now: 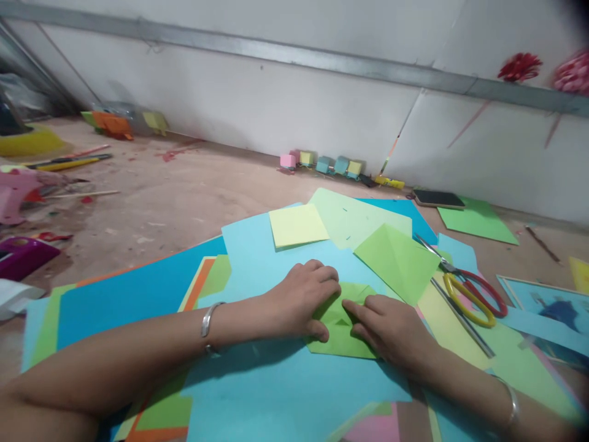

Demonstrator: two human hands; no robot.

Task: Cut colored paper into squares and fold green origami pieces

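A green sheet of folded paper (343,344) lies on light blue paper in front of me, with creases and a small raised fold near its middle. My left hand (301,301) rests on its left side, thumb and fingers apart, fingertips curled down at the upper left edge. On the right side, my right hand (391,325) touches the paper, index finger pointing at the centre and thumb close below. Another creased green square (398,261) sits just behind my right hand. A pale yellow square stack (298,226) is beyond my left hand.
Scissors (473,294) with red and yellow handles and a metal rod (464,319) lie right of my right hand. Small paper cubes (322,164) line the wall. A purple tape dispenser (25,256) and a pink glue gun (18,193) are at the left.
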